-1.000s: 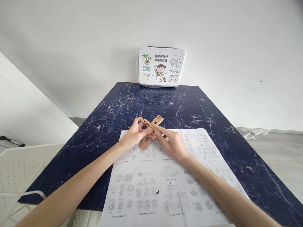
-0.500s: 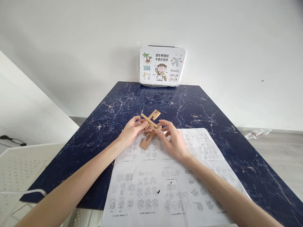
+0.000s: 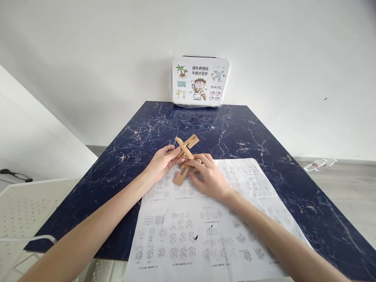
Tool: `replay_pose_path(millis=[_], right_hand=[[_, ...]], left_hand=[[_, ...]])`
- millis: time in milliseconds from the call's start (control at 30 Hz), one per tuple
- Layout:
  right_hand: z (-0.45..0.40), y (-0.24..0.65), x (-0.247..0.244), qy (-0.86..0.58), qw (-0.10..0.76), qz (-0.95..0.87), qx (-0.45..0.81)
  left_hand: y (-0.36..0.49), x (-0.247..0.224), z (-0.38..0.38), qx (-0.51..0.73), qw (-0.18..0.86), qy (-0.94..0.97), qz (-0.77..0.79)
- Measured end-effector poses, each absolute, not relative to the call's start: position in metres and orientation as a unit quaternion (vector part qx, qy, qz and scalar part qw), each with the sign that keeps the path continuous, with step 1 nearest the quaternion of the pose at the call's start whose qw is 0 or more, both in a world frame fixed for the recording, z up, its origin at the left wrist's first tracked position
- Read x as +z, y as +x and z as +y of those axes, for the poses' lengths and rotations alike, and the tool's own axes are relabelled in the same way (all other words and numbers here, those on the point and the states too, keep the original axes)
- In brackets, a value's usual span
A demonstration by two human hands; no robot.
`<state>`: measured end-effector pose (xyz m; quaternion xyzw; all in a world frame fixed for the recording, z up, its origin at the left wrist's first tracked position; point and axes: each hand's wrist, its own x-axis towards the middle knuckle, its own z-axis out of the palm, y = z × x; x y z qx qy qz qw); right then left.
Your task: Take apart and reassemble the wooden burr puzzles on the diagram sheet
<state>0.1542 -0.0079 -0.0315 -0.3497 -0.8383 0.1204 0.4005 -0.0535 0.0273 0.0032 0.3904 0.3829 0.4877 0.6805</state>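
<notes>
Several flat, notched wooden puzzle pieces cross one another above the far edge of the printed sheet. The far wooden piece (image 3: 193,139) bears a dark mark like a 3. Across it lies a slanting wooden strip (image 3: 183,147), pinched between the thumb and fingers of my left hand (image 3: 162,163). Toward me, a notched wooden piece (image 3: 179,178) sticks out below the crossing. My right hand (image 3: 210,176) is curled around the right side of the pieces, its fingers covering part of them. How the pieces interlock is hidden by my fingers.
The instruction sheet (image 3: 179,219), printed with small diagrams, covers the near part of the dark blue marbled table (image 3: 117,188). A white cartoon-printed case (image 3: 201,82) stands at the back against the wall. Clear plastic bottles (image 3: 319,165) lie on the floor at right.
The slanting strip has turned and shows more of its broad face. My right hand has shifted left, its fingers now reaching over the near side of the pieces. My left hand stays on them.
</notes>
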Motion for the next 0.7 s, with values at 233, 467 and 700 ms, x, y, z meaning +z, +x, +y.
replay_pose_path(millis=[233, 467, 700], right_hand=[[-0.0072, 0.1548, -0.0343, -0.351, 0.386, -0.844, 0.123], [-0.007, 0.1553, -0.0387, -0.338, 0.355, -0.868, 0.08], [-0.0069, 0.1555, -0.0401, -0.34, 0.331, -0.878, 0.067]], left_hand=[[-0.0563, -0.0008, 0.0286, 0.488, 0.682, 0.406, 0.363], [-0.0557, 0.0, 0.0292, 0.486, 0.685, 0.401, 0.366], [-0.0555, 0.0002, 0.0291, 0.484, 0.681, 0.404, 0.372]])
